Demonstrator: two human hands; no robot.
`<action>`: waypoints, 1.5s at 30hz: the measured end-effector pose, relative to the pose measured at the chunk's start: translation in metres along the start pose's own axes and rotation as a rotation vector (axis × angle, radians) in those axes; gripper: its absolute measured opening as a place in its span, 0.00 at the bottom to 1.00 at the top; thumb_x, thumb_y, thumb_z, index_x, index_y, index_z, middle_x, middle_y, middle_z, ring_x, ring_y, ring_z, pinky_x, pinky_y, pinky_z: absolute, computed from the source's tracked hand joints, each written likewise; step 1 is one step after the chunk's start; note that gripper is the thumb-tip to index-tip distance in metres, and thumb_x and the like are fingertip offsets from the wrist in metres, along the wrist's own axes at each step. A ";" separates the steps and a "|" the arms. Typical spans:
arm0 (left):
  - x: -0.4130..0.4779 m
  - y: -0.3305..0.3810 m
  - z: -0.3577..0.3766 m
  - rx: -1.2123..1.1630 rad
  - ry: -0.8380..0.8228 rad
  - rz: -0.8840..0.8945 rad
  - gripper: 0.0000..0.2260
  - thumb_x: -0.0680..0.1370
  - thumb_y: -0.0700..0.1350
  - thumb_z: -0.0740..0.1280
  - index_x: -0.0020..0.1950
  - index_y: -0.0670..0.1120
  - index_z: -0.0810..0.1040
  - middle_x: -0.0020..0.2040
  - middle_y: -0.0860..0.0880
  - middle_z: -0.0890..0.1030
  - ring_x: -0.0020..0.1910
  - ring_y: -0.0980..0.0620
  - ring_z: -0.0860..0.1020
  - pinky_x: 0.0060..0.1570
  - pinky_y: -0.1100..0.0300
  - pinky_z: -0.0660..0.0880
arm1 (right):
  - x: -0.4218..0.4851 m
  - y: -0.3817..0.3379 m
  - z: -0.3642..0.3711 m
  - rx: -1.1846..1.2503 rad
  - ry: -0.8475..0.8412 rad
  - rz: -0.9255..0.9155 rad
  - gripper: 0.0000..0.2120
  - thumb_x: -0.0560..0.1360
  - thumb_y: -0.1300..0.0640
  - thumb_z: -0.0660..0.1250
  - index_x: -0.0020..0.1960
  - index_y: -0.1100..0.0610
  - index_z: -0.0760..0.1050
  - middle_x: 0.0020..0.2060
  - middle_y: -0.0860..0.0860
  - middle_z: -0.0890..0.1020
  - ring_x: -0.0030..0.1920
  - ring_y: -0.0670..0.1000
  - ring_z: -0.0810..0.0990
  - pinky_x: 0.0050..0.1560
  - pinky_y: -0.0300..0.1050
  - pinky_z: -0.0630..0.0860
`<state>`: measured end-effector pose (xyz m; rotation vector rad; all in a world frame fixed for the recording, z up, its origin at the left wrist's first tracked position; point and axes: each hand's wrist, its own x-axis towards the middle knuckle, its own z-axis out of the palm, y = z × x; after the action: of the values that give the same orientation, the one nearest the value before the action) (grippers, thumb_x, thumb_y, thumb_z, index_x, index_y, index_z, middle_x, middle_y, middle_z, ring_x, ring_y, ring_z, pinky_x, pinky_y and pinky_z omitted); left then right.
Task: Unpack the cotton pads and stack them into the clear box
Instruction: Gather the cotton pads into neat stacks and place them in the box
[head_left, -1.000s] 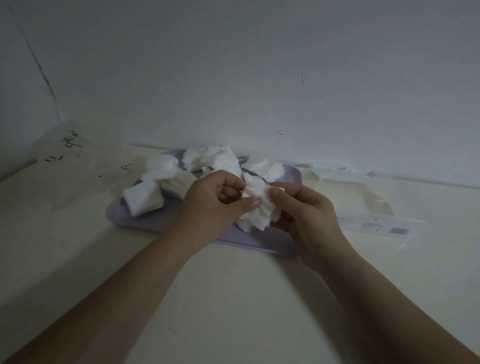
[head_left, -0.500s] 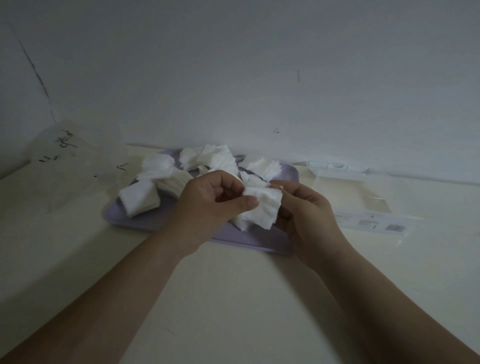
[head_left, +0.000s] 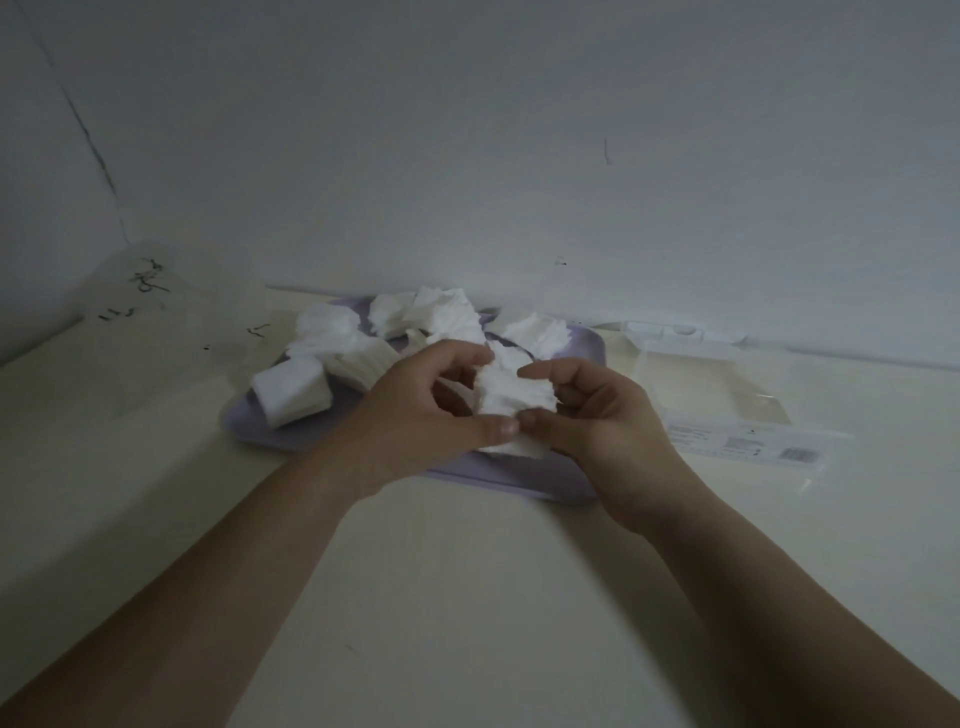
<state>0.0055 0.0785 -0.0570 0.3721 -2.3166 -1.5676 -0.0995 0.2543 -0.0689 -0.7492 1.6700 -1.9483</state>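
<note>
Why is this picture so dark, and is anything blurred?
Head view: dim, flat light, greyish cast; soft shadows beneath both forearms; the cotton pads held by the left hand and right hand lose detail, a white blob; the clear box barely shows.

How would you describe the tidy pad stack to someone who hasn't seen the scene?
Start at the purple tray against the wall. At its left end sits the stack: a squared-off white block, while the other pads lie in loose, ragged heaps.

One left hand (head_left: 415, 415); one right hand (head_left: 597, 415); one lavender tray (head_left: 519, 480); one clear box (head_left: 701, 384); one clear bag (head_left: 130, 312); cotton pads (head_left: 291, 392) in about seven heaps.
</note>
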 end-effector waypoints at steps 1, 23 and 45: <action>-0.002 0.001 -0.001 0.036 -0.042 0.010 0.21 0.67 0.49 0.84 0.57 0.55 0.83 0.49 0.54 0.85 0.43 0.57 0.81 0.46 0.60 0.79 | -0.001 -0.001 0.001 -0.014 -0.025 0.013 0.15 0.73 0.74 0.72 0.55 0.59 0.81 0.43 0.53 0.87 0.42 0.50 0.82 0.39 0.39 0.77; -0.009 -0.026 0.002 0.117 0.079 0.058 0.22 0.68 0.35 0.82 0.57 0.50 0.82 0.33 0.57 0.80 0.28 0.63 0.73 0.35 0.70 0.71 | -0.011 0.009 0.011 -0.738 0.022 -0.129 0.24 0.74 0.61 0.73 0.69 0.48 0.77 0.57 0.42 0.85 0.56 0.40 0.84 0.63 0.37 0.78; -0.011 -0.019 0.004 -0.031 0.023 0.024 0.09 0.73 0.49 0.75 0.52 0.52 0.84 0.46 0.45 0.87 0.50 0.39 0.84 0.55 0.37 0.80 | -0.010 0.011 0.014 -0.605 -0.069 -0.139 0.40 0.70 0.57 0.81 0.77 0.45 0.69 0.65 0.43 0.80 0.61 0.42 0.82 0.62 0.41 0.80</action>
<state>0.0147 0.0796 -0.0775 0.3518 -2.2682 -1.5784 -0.0826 0.2494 -0.0788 -1.1571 2.2396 -1.4697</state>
